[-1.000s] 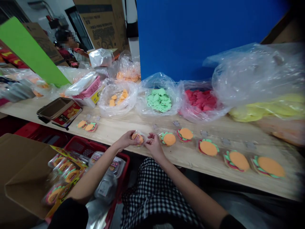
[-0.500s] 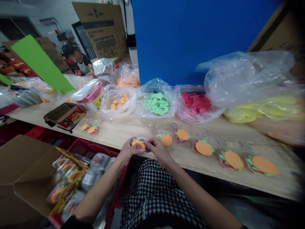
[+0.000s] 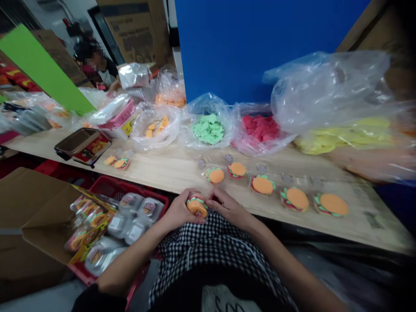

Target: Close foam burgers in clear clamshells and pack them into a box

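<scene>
In front of my lap, my left hand [image 3: 178, 212] is closed around a toy burger in a clear plastic pack [image 3: 196, 206]. Its thumb lies below the pack and its fingers above. My right hand [image 3: 230, 209] has bent fingers, with the tips at the pack's right edge. Beyond the hands, open clear packs with toy burgers stand in a slanting row on the wooden table; the nearest is one burger [image 3: 215, 175], and the farthest right is a larger-looking one [image 3: 333, 204]. Two more burgers [image 3: 121, 163] lie to the left.
Bags of orange pieces [image 3: 156, 128], green pieces [image 3: 208, 129], red pieces [image 3: 260, 129] and yellow pieces [image 3: 351, 135] line the table's back. Below left, a red crate [image 3: 130, 180] holds closed packs beside a cardboard box [image 3: 35, 208]. A person [image 3: 100, 69] sits at the far left.
Both hands have drawn the toy burger pack from the table's edge toward my lap, tilting it. The camera view has shifted downward, showing more of the crate.
</scene>
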Tool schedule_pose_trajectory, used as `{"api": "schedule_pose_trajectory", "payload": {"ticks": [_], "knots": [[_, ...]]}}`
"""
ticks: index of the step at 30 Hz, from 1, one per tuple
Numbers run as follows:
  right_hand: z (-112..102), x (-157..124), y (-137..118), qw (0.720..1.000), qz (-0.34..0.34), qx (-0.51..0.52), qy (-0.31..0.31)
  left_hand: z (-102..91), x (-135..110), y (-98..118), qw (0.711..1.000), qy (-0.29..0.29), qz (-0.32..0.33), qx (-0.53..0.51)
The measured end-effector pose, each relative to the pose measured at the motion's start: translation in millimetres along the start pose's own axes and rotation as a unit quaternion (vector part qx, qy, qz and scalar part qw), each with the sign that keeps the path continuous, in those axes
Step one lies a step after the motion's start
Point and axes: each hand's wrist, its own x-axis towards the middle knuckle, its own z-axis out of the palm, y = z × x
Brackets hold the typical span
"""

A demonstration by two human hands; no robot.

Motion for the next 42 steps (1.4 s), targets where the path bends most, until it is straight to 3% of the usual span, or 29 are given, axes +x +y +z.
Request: {"api": "schedule_pose_trajectory", "payload": {"ticks": [3, 6, 12, 17, 22, 26, 29, 32, 35, 37, 39, 42], "knots": [[-1, -18, 4, 0.992, -0.008, -0.091, -0.09, 24.3, -15, -15, 0.992, -0.055, 0.011, 0.116], [8, -39, 20, 0.979, -0.013, -0.116, -0.167, 50.8, -29, -35, 0.978, -0.082, -0.017, 0.189], [24, -73, 37, 0.981, -0.023, -0.072, -0.178, 77.8, -48, -55, 0.97, -0.088, -0.034, 0.223], [28, -77, 41, 0.987, -0.012, -0.025, -0.158, 72.4, -47, -54, 0.979, -0.096, -0.039, 0.173], [30, -86, 62, 0.994, 0.049, 0.061, -0.074, 62.4, -41, -59, 0.981, -0.163, -0.078, -0.067], [28, -102, 78, 0.982, 0.145, 0.121, -0.013, 73.8, -37, -72, 0.969, -0.085, -0.158, -0.172], [17, -105, 76, 0.982, 0.164, 0.088, -0.016, 73.9, -25, -68, 0.978, -0.068, -0.152, -0.123], [1, -93, 59, 0.992, 0.121, -0.03, -0.018, 58.9, -4, -47, 0.991, -0.098, -0.082, 0.041], [-3, -75, 42, 0.991, 0.055, -0.106, -0.055, 47.3, 11, -27, 0.961, -0.143, -0.006, 0.236], [2, -68, 38, 0.987, 0.041, -0.123, -0.094, 48.2, 12, -22, 0.936, -0.179, 0.014, 0.303], [9, -67, 41, 0.983, 0.059, -0.128, -0.114, 53.5, 8, -26, 0.93, -0.198, 0.012, 0.31], [14, -76, 51, 0.983, 0.086, -0.113, -0.12, 60.1, -5, -41, 0.961, -0.172, -0.01, 0.218]]}}
